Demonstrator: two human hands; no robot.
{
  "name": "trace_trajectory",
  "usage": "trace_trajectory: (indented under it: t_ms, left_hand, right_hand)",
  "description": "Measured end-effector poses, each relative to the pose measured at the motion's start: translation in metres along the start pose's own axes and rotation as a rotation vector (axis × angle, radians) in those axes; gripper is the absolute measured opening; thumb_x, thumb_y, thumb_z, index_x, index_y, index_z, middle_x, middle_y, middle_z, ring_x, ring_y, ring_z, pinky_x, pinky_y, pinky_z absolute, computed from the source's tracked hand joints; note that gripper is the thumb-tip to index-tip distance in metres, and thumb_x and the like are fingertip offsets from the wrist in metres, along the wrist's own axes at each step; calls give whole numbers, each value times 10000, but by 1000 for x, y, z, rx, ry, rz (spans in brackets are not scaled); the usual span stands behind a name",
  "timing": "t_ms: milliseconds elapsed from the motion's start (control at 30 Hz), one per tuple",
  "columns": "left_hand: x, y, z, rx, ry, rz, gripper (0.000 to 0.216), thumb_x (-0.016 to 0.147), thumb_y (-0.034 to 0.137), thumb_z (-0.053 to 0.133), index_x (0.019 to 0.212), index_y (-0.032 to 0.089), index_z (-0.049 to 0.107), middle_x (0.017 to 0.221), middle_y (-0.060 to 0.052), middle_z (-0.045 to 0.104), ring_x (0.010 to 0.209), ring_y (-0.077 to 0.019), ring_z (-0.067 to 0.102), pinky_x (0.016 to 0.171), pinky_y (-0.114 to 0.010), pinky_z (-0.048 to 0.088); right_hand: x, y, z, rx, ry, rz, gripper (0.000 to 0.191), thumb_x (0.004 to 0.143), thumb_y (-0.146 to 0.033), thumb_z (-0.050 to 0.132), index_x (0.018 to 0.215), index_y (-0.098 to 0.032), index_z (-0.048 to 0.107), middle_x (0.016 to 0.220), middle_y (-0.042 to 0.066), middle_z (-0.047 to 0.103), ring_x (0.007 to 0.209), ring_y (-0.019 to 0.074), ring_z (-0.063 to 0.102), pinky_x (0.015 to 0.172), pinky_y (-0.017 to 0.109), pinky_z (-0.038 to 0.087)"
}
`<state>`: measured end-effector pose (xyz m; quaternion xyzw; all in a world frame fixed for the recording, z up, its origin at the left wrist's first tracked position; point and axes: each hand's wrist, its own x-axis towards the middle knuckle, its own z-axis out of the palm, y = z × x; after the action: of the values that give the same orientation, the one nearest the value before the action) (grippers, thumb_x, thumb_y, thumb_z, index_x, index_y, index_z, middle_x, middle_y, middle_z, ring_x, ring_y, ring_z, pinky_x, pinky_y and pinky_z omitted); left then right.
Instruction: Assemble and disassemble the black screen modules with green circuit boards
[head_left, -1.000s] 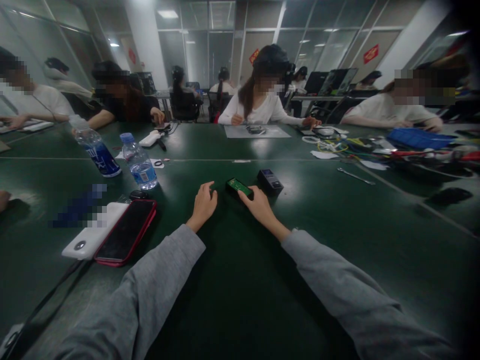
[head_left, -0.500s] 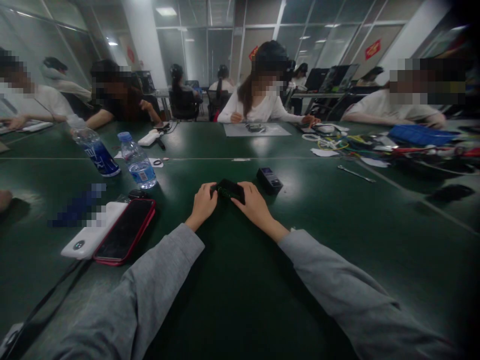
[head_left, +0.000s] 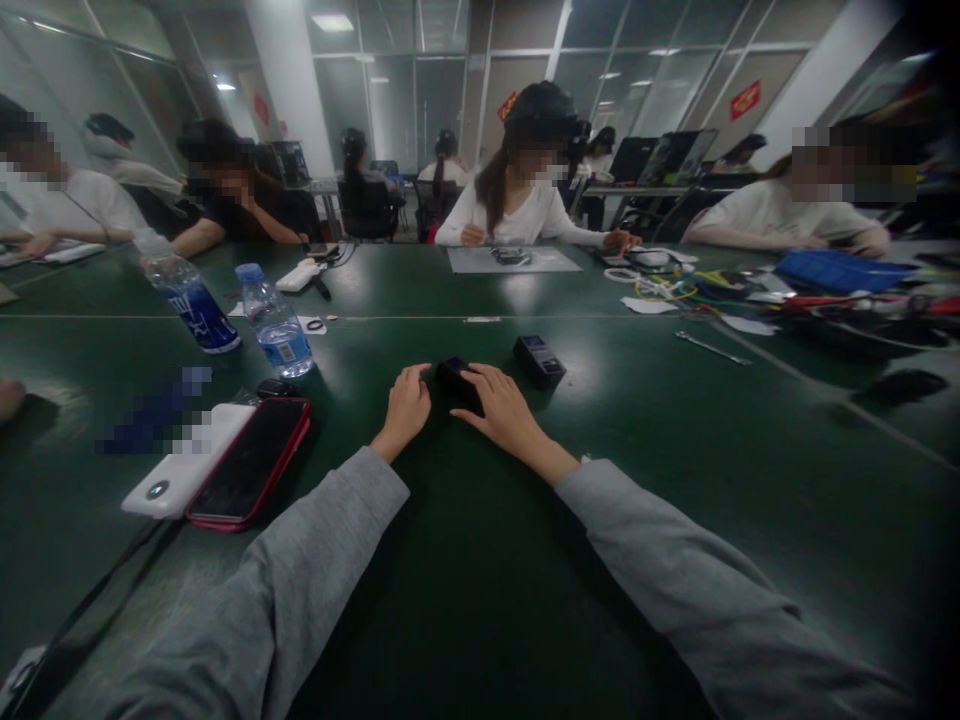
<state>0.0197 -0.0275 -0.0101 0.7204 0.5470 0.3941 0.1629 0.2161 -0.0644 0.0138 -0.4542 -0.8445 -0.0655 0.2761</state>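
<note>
A small black box-shaped device point(head_left: 451, 374) lies on the green table between my two hands. My right hand point(head_left: 504, 412) has its fingers over the device's right part and its thumb along the near side, hiding much of it. Just left of the device, my left hand point(head_left: 406, 408) rests with loosely extended, slightly bent fingers and nothing in them. Its fingertips point at the device across a narrow gap. Beyond my right hand stands a second black device point(head_left: 539, 362) with a small screen and light markings on its face.
On the left are a red-cased phone point(head_left: 251, 465), a white power bank point(head_left: 166, 487), a water bottle point(head_left: 281, 335) and a blue-labelled bottle point(head_left: 191, 305). A wrench point(head_left: 712, 347) lies right, before tangled cables and a blue tray point(head_left: 836, 272). Several people sit around the table.
My left hand has come off the black device. My right hand has shifted over its top, and the device sits turned slightly differently. A person across the table has raised a hand towards the head.
</note>
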Motion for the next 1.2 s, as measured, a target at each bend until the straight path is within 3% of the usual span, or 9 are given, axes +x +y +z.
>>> trace_trajectory:
  t_ms: [100, 267, 433, 500, 567, 733, 867, 1033, 1200]
  left_hand:
    - [0, 1, 0, 8, -4, -5, 358, 902, 110, 362, 1214, 175, 525, 1231, -120, 578, 1132, -220, 555, 988, -449, 440]
    - [0, 2, 0, 28, -28, 3, 347, 890, 113, 400, 1212, 163, 520, 1227, -128, 585, 1108, -226, 570, 980, -451, 442]
    - [-1, 2, 0, 1, -11, 22, 390, 878, 99, 423, 1258, 158, 486, 1257, -129, 577, 1129, -227, 564, 981, -445, 443]
    - [-1, 2, -1, 1, -20, 13, 381, 888, 111, 420, 1259, 162, 490, 1262, -124, 576, 1142, -230, 557, 980, -447, 444]
    - [-1, 2, -2, 15, -44, 7, 356, 893, 116, 419, 1230, 172, 516, 1248, -116, 583, 1151, -233, 550, 981, -453, 441]
    - [-2, 5, -4, 55, -83, 7, 313, 905, 130, 406, 1169, 199, 559, 1224, -92, 599, 1134, -236, 552, 972, -456, 441]
    - [-2, 5, -3, 105, -114, 14, 287, 902, 147, 419, 1142, 191, 569, 1204, -97, 611, 1115, -255, 549, 959, -463, 441]
    - [-2, 5, -4, 104, -114, 23, 277, 901, 151, 427, 1133, 200, 570, 1190, -91, 616, 1104, -254, 553, 947, -461, 443]
    - [-2, 6, -6, 94, -120, 27, 269, 910, 165, 419, 1131, 193, 569, 1190, -91, 617, 1103, -250, 552, 948, -458, 440]
  right_hand:
    - [-1, -1, 2, 33, -41, 49, 534, 916, -452, 522, 1375, -215, 386, 1362, 153, 434, 1228, 317, 465, 959, 503, 446]
    - [-2, -2, -1, 156, -73, 82, 501, 940, -389, 471, 1393, -205, 361, 1202, 120, 529, 1039, 265, 578, 846, 431, 522]
    - [1, 1, -7, 184, 323, 178, 444, 967, -382, 413, 1370, -200, 375, 1293, 128, 467, 1227, 255, 462, 1020, 437, 432]
    - [1, 8, -4, 170, 400, 256, 438, 964, -366, 412, 1363, -188, 382, 1289, 133, 466, 1237, 258, 450, 1038, 455, 412]
    - [1, 19, 2, 164, 372, 317, 414, 948, -339, 431, 1328, -174, 430, 1248, 136, 482, 1194, 263, 481, 1019, 460, 428]
    - [-2, 38, 19, 110, 131, 356, 467, 900, -297, 472, 1345, -156, 450, 1211, 165, 461, 1124, 300, 510, 934, 498, 471]
    - [-2, 38, 22, 6, 85, 349, 503, 894, -286, 471, 1373, -143, 422, 1231, 188, 435, 1112, 327, 490, 919, 523, 462]
    - [-7, 25, 8, -22, 26, 337, 528, 892, -261, 447, 1399, -130, 377, 1237, 197, 429, 1093, 331, 506, 880, 497, 490]
    - [-43, 11, -17, -36, -13, 308, 530, 925, -331, 415, 1418, -150, 345, 1269, 195, 418, 1110, 335, 506, 889, 497, 494]
